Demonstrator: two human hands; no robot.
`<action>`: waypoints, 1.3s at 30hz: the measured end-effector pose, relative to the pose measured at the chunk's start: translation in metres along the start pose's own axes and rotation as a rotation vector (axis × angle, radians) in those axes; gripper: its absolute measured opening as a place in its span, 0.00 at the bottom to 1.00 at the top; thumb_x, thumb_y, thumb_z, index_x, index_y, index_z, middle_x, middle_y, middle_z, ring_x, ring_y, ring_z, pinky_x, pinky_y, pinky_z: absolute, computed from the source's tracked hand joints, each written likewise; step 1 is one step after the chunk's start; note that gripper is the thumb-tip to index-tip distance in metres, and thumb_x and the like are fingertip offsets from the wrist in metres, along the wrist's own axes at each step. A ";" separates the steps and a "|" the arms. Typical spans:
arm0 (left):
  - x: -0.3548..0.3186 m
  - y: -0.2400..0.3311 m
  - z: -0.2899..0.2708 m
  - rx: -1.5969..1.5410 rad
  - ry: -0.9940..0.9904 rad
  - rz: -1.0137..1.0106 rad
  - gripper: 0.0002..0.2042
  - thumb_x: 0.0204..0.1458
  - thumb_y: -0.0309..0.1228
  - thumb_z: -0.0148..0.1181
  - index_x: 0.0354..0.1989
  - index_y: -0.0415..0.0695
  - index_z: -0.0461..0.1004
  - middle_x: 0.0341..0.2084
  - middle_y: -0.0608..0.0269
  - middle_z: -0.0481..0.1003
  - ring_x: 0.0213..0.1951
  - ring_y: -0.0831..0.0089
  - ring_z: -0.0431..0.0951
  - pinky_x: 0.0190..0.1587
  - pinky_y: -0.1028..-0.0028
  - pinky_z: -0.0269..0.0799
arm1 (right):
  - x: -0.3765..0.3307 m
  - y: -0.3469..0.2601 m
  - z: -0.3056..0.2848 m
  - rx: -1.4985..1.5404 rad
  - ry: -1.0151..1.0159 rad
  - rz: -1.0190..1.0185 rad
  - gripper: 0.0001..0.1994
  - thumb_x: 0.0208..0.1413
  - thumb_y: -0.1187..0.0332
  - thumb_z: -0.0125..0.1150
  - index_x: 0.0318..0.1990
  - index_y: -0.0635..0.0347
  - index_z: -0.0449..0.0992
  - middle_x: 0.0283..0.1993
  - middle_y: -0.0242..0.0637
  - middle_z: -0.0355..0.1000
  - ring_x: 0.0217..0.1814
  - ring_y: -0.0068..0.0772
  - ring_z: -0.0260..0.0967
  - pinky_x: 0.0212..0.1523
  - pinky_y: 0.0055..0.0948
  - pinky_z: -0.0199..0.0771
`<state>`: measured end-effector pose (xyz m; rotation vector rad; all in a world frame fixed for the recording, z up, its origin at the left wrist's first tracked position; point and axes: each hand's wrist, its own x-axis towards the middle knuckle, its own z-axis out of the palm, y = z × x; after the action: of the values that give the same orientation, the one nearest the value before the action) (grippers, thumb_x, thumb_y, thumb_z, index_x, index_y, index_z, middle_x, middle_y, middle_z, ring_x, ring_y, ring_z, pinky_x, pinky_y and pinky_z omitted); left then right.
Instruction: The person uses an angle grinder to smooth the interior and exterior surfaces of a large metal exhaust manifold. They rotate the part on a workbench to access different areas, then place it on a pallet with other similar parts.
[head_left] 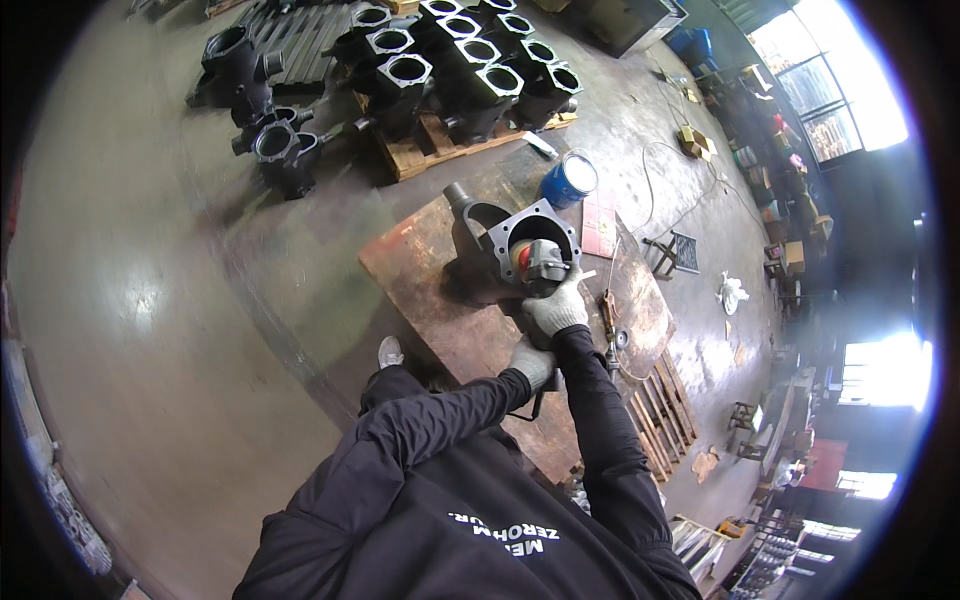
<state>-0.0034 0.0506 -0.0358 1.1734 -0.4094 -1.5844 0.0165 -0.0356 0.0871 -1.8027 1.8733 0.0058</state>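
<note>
A black cast-metal housing with a bare grey flange round its wide opening lies on a worn metal-topped table. At that opening is an angle grinder, its head partly inside and a reddish disc showing. My right hand, in a pale knitted glove, is closed round the grinder's front part. Behind it my left hand, gloved too, grips the rear of the grinder's body. The fingers of both hands are partly hidden.
A blue can stands just beyond the housing. Right of my hands lies an orange-and-metal hand tool with a hose. Several similar castings stand on a wooden pallet ahead. Another pallet and a small stool are at right.
</note>
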 end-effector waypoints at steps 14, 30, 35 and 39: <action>0.032 -0.060 -0.015 0.148 -0.049 0.516 0.15 0.64 0.35 0.52 0.55 0.43 0.68 0.46 0.57 0.78 0.46 0.64 0.80 0.47 0.68 0.75 | 0.014 0.008 -0.011 0.081 -0.040 -0.122 0.55 0.35 0.62 0.73 0.69 0.67 0.43 0.47 0.64 0.76 0.51 0.62 0.76 0.52 0.45 0.77; 0.055 -0.079 -0.065 0.225 -0.041 0.243 0.16 0.67 0.45 0.44 0.56 0.52 0.67 0.48 0.55 0.76 0.45 0.59 0.78 0.41 0.62 0.76 | 0.023 0.019 -0.023 0.167 -0.117 -0.249 0.45 0.50 0.60 0.66 0.69 0.70 0.46 0.46 0.61 0.77 0.48 0.56 0.79 0.50 0.44 0.77; 0.038 -0.039 -0.055 1.822 -0.219 0.431 0.24 0.65 0.39 0.45 0.69 0.51 0.58 0.66 0.53 0.63 0.64 0.58 0.66 0.59 0.64 0.68 | 0.029 0.027 -0.013 0.163 -0.163 -0.238 0.41 0.50 0.62 0.64 0.67 0.68 0.48 0.46 0.61 0.77 0.49 0.57 0.78 0.50 0.43 0.77; 0.039 -0.031 -0.056 1.589 -0.266 0.435 0.24 0.65 0.39 0.45 0.69 0.51 0.59 0.65 0.54 0.64 0.63 0.58 0.67 0.57 0.63 0.69 | 0.030 0.026 -0.012 0.173 -0.146 -0.244 0.39 0.49 0.63 0.64 0.65 0.66 0.50 0.45 0.61 0.77 0.49 0.57 0.78 0.50 0.44 0.77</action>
<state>0.0291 0.0446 -0.1035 1.7422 -2.1708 -0.8190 -0.0105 -0.0653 0.0767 -1.8455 1.4977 -0.1070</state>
